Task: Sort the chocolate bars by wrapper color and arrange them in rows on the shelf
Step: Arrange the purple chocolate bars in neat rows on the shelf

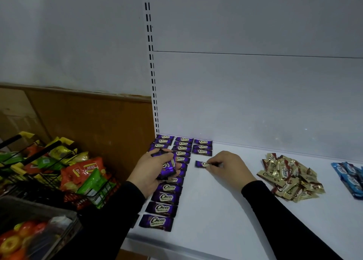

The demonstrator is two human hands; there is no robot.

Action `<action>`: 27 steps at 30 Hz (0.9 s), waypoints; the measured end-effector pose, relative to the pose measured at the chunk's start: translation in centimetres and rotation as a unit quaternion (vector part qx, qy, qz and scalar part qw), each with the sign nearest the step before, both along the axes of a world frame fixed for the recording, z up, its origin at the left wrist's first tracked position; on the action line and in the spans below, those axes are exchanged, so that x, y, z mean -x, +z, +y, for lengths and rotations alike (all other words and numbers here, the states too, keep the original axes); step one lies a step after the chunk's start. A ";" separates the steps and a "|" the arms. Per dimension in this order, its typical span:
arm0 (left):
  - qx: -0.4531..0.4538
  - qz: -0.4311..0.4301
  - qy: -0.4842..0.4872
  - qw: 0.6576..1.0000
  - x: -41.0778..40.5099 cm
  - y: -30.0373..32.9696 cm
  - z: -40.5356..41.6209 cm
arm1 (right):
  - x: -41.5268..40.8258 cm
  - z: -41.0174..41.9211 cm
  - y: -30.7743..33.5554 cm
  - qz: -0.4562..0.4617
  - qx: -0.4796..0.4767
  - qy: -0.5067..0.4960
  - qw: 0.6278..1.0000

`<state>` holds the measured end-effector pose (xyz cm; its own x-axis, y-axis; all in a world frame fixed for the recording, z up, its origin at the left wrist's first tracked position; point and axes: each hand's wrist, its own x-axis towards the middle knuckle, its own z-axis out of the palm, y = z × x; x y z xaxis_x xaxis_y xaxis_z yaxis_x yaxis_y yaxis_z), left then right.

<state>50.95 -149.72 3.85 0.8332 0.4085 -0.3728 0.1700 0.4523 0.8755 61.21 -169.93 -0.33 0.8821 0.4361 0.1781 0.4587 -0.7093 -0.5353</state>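
On the white shelf [216, 210], the right hand [225, 165] pinches one purple bar [202, 164] flat below the third purple row [202, 147]. The left hand [155, 169] has its grip curled round a bunch of purple bars [169, 166], perhaps four. Gold bars [288, 178] lie heaped to the right, blue bars [351, 178] beyond them.
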 end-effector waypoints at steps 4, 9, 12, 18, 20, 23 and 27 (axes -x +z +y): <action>-0.003 0.000 -0.001 1.000 0.0 0.0 0.3 | -0.6 0.8 -0.4 -0.017 -0.007 -0.018 1.000; -0.010 -0.005 -0.012 1.000 0.2 -0.1 0.6 | -1.2 1.6 -0.8 -0.022 -0.011 -0.018 1.000; -0.013 -0.005 -0.016 1.000 0.3 -0.1 0.8 | -1.5 1.8 -1.0 -0.029 -0.005 -0.018 0.999; -0.004 0.001 -0.012 1.000 0.3 -0.3 1.0 | -1.8 2.3 -1.0 -0.044 -0.018 -0.013 0.999; -0.002 0.003 -0.013 1.000 0.2 -0.4 1.0 | -1.9 2.4 -1.1 -0.049 -0.026 -0.007 0.998; 0.004 0.005 -0.015 1.000 0.2 -0.5 1.0 | -1.9 2.5 -1.2 -0.061 -0.028 0.001 0.998; 0.014 0.001 -0.020 1.000 0.1 -0.5 0.7 | -2.0 2.2 -1.4 -0.064 -0.040 -0.015 0.997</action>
<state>50.82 -148.98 3.31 0.8484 0.3636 -0.3846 0.1897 0.4695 0.8623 63.21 -167.71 -1.69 0.8621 0.3898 0.3238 0.5066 -0.6804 -0.5296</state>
